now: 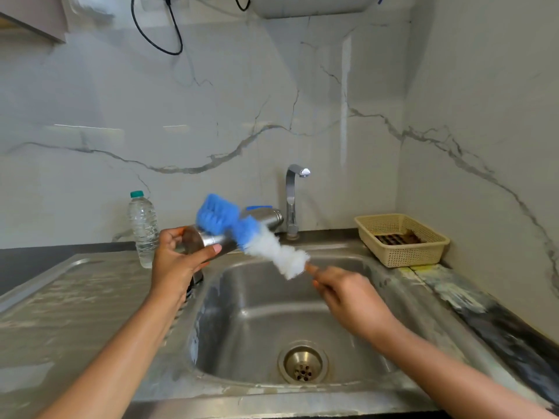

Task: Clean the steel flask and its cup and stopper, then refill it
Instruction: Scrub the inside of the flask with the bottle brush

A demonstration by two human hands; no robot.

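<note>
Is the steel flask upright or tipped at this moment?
Tipped. The left hand holds the steel flask roughly on its side above the sink, while the right hand lays the brush across its outside.

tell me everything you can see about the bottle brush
The bottle brush has a head of two colours: bright blue bristles at the far end, fluffy white bristles nearer the handle. Only a short orange-brown stub of handle shows, gripped by the right hand. It is tilted, tip up to the left, above the sink basin. Its blue part lies across the outside of the steel flask, which the left hand holds on its side. The bristles look blurred.
</note>
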